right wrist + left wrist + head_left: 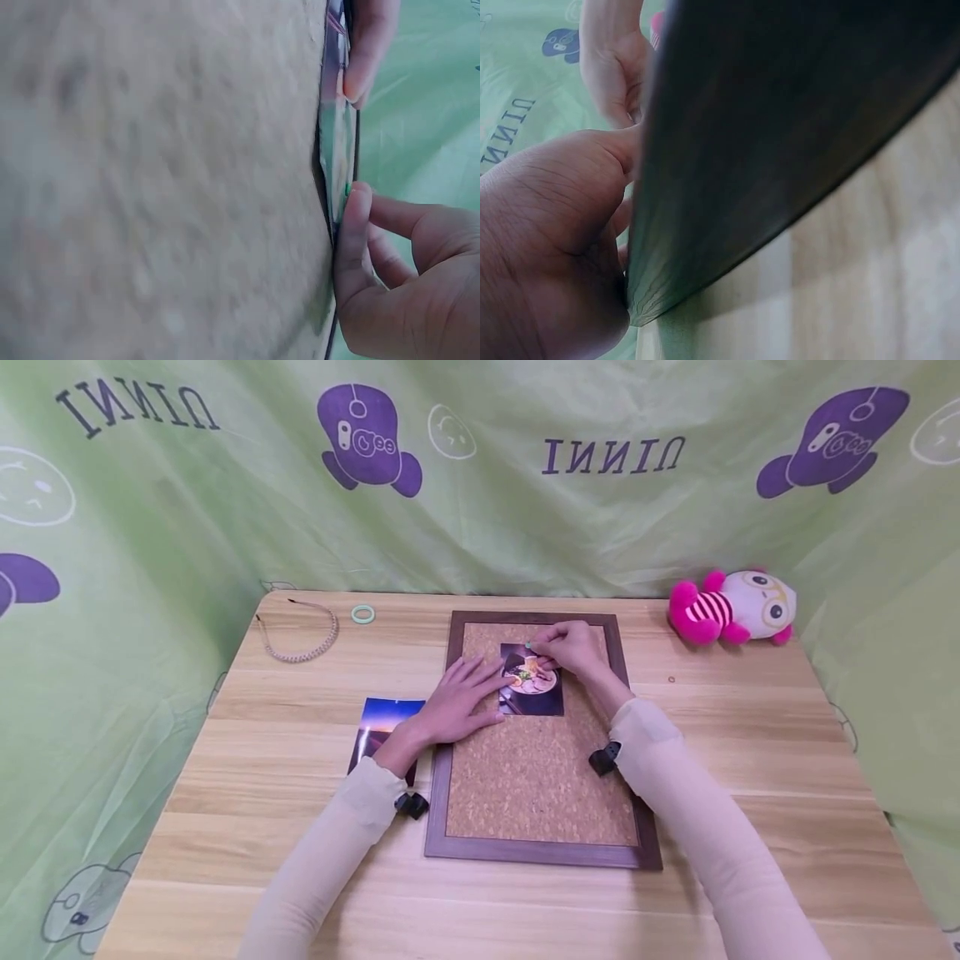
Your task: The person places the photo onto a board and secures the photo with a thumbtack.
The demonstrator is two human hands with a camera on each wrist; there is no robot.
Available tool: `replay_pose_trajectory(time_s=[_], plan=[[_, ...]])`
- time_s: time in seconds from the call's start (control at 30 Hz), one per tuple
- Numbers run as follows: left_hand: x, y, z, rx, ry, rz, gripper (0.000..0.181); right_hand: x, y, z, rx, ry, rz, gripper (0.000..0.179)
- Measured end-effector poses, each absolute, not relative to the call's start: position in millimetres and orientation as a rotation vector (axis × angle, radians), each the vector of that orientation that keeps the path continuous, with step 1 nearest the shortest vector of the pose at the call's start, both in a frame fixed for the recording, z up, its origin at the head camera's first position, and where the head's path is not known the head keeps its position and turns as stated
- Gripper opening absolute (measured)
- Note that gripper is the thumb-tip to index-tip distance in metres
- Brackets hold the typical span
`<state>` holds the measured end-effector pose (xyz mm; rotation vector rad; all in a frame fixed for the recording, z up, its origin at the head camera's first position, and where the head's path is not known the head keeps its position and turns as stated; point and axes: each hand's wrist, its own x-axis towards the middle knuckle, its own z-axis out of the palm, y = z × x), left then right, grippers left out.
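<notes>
A food photo (pixel 536 703) lies on the upper part of a dark-framed cork board (pixel 540 785). My left hand (pixel 456 703) rests across the board's left side, fingers spread and straight, the tips on the photo's left edge. At the photo's top edge, my right hand (pixel 573 647) pinches a small green pushpin (pixel 528 645) between thumb and finger. In the right wrist view the pin's green head (pixel 348 187) shows at those fingertips, and the photo (pixel 330 135) bows slightly off the cork. The left wrist view is mostly filled by the board's dark frame (pixel 780 112).
Left of the board, a sunset photo (pixel 378 717) lies partly under my left forearm. A beaded headband (pixel 300 657) and a mint-green ring (pixel 363 614) lie at the back left. A pink plush toy (pixel 731 607) lies at the back right, with a tiny ring (pixel 671 679) nearer the board.
</notes>
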<state>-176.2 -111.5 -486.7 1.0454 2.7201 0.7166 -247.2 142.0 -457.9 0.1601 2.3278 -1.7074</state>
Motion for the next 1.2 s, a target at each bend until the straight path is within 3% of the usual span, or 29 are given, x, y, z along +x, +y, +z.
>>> replay_pose_trajectory(time_s=[0.6,0.83,1.2], plan=[[-172,-114,-484,0.976,2.660,1.021,0.073,-224,163,-441,0.016,2.499,-1.589,0.022],[-176,-126,-506,0.955,2.687,1.166,0.069,-207,173,-431,-0.051,2.560,-1.599,0.022],[-136,-133,-461,0.773,2.746,1.161,0.058,-177,194,-423,-0.079,2.551,-1.666,0.026]])
